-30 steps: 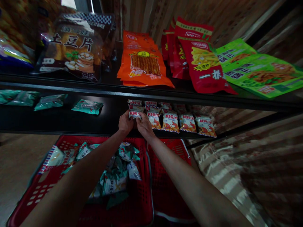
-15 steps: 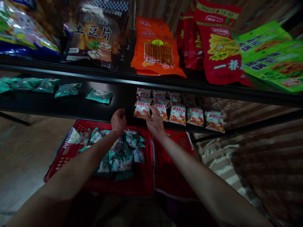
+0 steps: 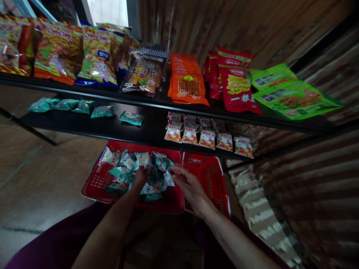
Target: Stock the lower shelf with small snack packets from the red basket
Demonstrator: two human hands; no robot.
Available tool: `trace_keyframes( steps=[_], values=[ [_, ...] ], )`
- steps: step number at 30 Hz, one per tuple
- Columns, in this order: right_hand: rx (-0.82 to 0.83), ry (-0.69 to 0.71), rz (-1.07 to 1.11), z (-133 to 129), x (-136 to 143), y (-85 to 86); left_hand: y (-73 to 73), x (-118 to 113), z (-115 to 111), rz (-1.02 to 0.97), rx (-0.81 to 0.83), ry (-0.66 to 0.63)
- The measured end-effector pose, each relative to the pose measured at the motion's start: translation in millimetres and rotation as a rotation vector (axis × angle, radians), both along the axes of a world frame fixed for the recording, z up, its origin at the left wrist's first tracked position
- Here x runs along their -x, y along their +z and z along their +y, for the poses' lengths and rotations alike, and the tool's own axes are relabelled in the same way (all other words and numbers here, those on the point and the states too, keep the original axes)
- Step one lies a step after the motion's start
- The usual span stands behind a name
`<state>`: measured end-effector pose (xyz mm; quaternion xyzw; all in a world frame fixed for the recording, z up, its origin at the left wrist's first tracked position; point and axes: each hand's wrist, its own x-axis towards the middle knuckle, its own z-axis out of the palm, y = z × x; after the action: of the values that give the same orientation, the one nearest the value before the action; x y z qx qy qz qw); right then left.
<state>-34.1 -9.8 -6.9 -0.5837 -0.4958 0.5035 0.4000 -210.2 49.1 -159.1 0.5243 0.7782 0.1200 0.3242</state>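
Observation:
My left hand point(image 3: 142, 175) is down in the red basket point(image 3: 92, 186), its fingers closed at the lower edge of a teal-and-white snack packet point(image 3: 143, 159). Part of the grip is hidden behind the hand. Several similar packets lie in a loose heap around it. My right hand point(image 3: 188, 182) hovers over the basket's right rim, fingers apart and holding nothing. On the lower shelf point(image 3: 112, 129), white-and-orange snack packets point(image 3: 207, 138) stand in rows at the right. A spaced line of teal packets point(image 3: 131, 118) lies at the left.
A second red basket point(image 3: 221, 183) adjoins the first on the right. Above, the upper shelf point(image 3: 157, 102) carries larger bags, among them orange bags point(image 3: 189, 80), red bags point(image 3: 237, 87) and green bags point(image 3: 297, 97). A corrugated wall point(image 3: 308, 172) stands at the right.
Both hands have dropped from the lower shelf's front to the basket. The left now grips a teal-and-white packet; the right has left the white-and-orange packets. The view has pulled back, showing more shelf.

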Motion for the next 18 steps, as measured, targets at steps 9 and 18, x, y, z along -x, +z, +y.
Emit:
trace_keyframes(
  steps=[9, 18],
  values=[
    [0.473, -0.234, 0.420, 19, -7, -16.9, 64.2, 9, -27, -0.043, -0.344, -0.251],
    [0.415, -0.222, 0.745, 19, 10, -8.4, 149.5, 14, -71, -0.367, -0.560, -0.342]
  ],
)
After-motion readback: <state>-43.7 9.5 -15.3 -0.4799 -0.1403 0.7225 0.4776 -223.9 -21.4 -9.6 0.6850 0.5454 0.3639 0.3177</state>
